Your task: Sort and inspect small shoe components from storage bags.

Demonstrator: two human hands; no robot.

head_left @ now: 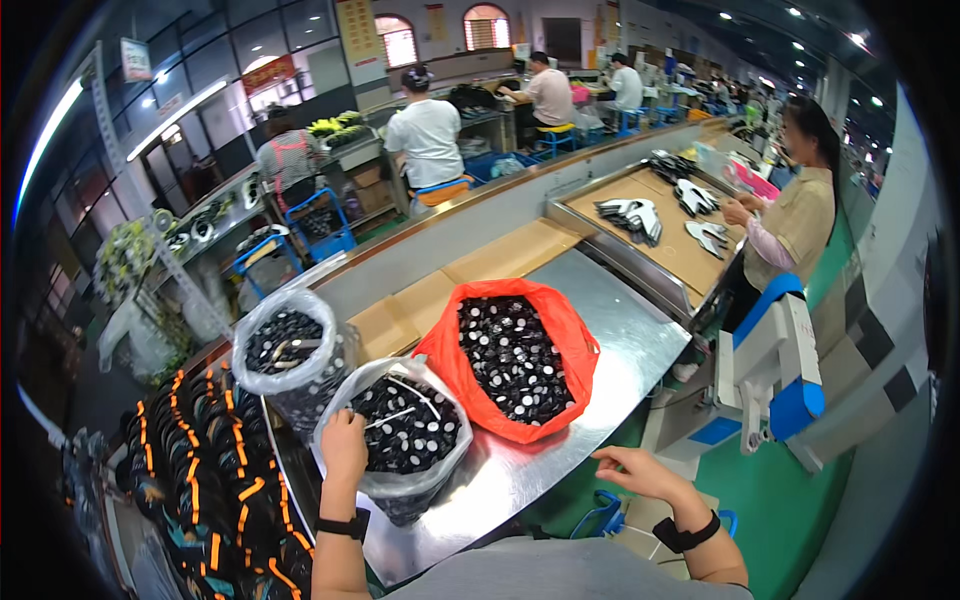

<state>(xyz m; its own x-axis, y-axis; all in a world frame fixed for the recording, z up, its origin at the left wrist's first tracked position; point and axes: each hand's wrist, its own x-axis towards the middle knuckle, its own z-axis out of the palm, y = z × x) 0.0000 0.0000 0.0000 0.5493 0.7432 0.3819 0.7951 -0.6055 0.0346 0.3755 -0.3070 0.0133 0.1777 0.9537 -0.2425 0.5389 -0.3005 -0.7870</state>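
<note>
Steel counter point(600, 330) runs toward two o'clock through a busy factory hall. My left hand point(344, 446) dips, grip closed, into the clear bag point(400, 440); right hand point(640, 472) hovers open at five o'clock.

You stand on a factory assembly floor. A long steel workbench point(620, 340) crosses the centre of the frame, bulk bags of small black parts point(510, 355) sit on it, and seated workers point(425, 135) line further benches along the upper frame under strip lights.
</note>
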